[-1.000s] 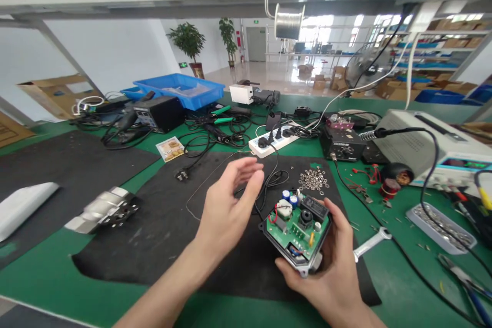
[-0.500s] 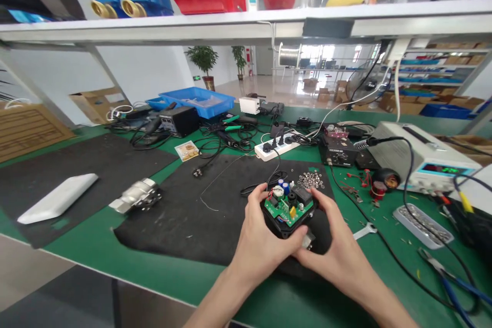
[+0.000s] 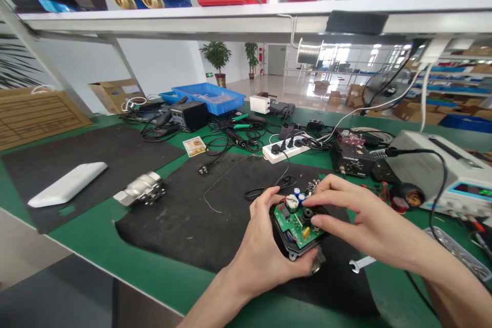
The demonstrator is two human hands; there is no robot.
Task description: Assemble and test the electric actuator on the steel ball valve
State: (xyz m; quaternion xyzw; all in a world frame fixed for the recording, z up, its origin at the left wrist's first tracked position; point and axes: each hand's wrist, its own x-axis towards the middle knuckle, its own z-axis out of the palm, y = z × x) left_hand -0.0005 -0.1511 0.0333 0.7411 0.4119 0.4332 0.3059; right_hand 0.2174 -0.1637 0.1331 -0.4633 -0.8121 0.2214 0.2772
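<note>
My left hand (image 3: 261,246) is wrapped round a black housing (image 3: 292,254) with a metal fitting (image 3: 318,261) under it. Inside the housing lies a green circuit board (image 3: 286,221), tilted toward me, bearing blue capacitors (image 3: 299,196), a black round part (image 3: 308,214) and a yellow part (image 3: 306,233). From the right, my right hand (image 3: 355,210) reaches over the board, thumb and fingers closed on its right edge and covering the black block there. Small metal nuts (image 3: 313,185) show partly behind the fingers. A wrench (image 3: 361,264) lies below my right wrist.
A metal valve-like fitting (image 3: 141,189) and a white case (image 3: 68,184) lie to the left on black mats. Behind are a power strip (image 3: 286,149), tangled cables and a black soldering station (image 3: 351,159). The power supply (image 3: 434,174) stands right, under a shelf (image 3: 230,21).
My right hand has left the housing's side and come over the board's right edge. The left hand keeps the housing, now tilted more. The view has shifted, so things sit differently in frame.
</note>
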